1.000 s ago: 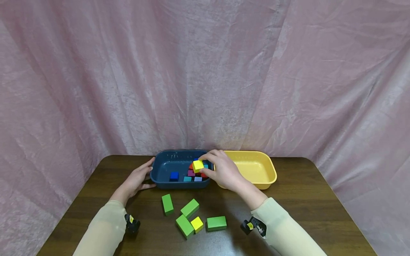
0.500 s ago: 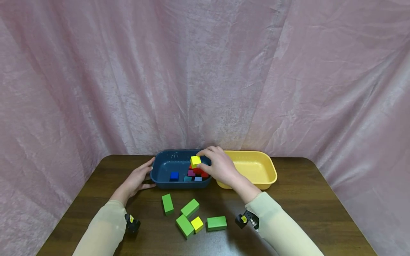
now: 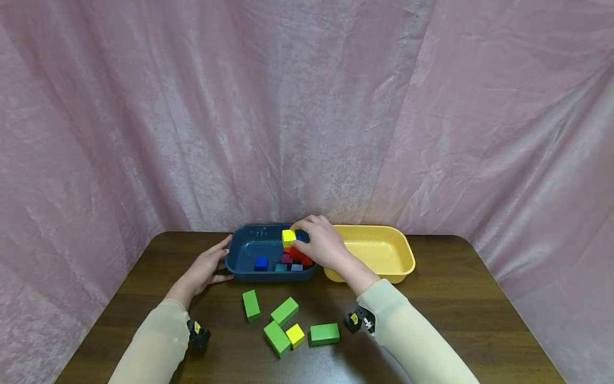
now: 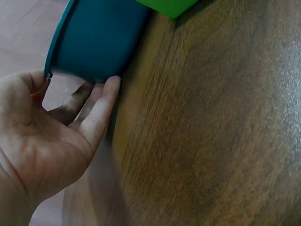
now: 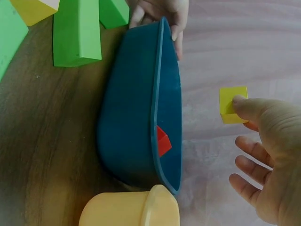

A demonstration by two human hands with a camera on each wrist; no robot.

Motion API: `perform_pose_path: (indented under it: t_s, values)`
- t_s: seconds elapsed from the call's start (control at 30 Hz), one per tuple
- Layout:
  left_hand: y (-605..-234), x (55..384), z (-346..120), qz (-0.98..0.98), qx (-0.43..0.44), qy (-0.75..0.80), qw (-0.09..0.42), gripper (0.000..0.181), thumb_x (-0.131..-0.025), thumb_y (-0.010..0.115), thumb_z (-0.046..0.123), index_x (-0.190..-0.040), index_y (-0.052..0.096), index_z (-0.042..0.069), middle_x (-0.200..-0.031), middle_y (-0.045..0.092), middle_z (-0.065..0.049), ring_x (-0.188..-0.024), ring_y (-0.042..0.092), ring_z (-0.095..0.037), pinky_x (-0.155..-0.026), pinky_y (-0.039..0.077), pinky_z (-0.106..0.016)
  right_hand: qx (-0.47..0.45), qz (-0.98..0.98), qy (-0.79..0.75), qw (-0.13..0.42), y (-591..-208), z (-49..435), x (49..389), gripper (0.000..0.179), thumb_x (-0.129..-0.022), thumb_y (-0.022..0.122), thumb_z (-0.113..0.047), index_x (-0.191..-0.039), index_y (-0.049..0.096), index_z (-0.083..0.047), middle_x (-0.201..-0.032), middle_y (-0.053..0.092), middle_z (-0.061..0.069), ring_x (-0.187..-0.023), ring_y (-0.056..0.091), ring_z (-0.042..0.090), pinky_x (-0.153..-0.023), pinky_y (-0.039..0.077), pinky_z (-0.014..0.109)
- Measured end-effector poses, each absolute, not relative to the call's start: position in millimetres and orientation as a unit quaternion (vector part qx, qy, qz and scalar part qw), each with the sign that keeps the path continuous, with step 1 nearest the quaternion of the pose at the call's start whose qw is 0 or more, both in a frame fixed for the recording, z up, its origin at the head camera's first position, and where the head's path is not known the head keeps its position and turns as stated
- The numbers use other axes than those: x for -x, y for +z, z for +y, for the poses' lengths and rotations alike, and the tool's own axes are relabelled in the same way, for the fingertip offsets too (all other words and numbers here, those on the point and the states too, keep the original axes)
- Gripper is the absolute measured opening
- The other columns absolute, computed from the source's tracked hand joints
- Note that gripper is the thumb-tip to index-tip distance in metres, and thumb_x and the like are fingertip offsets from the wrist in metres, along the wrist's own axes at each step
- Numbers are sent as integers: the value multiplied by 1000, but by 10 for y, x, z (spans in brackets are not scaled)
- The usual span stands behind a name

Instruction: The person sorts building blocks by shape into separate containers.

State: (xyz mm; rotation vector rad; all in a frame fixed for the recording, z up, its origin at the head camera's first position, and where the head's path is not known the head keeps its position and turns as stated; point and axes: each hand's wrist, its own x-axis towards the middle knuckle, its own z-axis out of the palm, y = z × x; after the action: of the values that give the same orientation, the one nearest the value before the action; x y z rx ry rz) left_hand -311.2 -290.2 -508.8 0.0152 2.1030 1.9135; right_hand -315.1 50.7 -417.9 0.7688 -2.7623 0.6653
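My right hand (image 3: pixel 322 246) pinches a small yellow cube (image 3: pixel 288 238) between thumb and fingertips, above the right half of a dark blue plastic bin (image 3: pixel 268 278). In the right wrist view the thumb lies on the face of the yellow cube (image 5: pixel 227 106), and the other fingers are bent below it. Inside the bin lie a blue cube (image 3: pixel 261 264) and a cluster of red blocks (image 3: pixel 306 261), with purple and pale blue ones beside them. At the bin's left end rests my left hand (image 3: pixel 205 272), its loosely spread fingers (image 4: pixel 99 113) touching the outer wall.
A yellow bin (image 3: pixel 406 261) stands to the right, close beside the blue one. On the wooden table in front lie several green blocks (image 3: pixel 324 334) and another yellow cube (image 3: pixel 295 336). A pink curtain (image 3: pixel 307 117) hangs behind the table's back edge.
My right hand has moved a little left and away from me with the yellow cube, which stays pinched above the blue bin. The left hand keeps its place at the bin's end.
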Motion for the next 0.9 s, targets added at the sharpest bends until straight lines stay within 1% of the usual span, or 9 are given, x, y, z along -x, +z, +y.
perform_pose_path:
  t_s: [0.2,0.5,0.77,0.9]
  values:
    - [-5082,3113,-2902,732,-3,665,149,56,-113,34,27,-165,14,33,-169,14,-18,-142,37,-46,-97,52,-56,-256,-940,207,91,-4220,432,3223,39,-94,75,-42,-127,72,-22,-129,63,1,-120,50,24,-100,47,40]
    - [-5078,3104,-2882,734,0,662,151,55,-114,33,28,-165,14,34,-170,10,-17,-143,36,-47,-97,52,-55,-247,-948,185,83,-4302,325,3287,40,-94,73,-45,-127,72,-23,-130,63,1,-117,50,23,-101,45,40]
    - [-5088,3113,-2875,735,7,661,152,55,-113,35,30,-165,16,37,-170,9,-16,-143,37,-46,-96,53,-55,-249,-949,174,89,-4344,241,3302,39,-94,73,-46,-126,72,-24,-127,63,-1,-113,50,23,-98,45,39]
    - [-5098,3116,-2873,733,10,663,151,55,-113,35,30,-165,17,36,-170,11,-16,-142,38,-46,-95,54,-54,-251,-948,176,86,-4338,214,3286,44,-95,72,-47,-132,70,-24,-131,62,0,-116,50,23,-100,44,39]
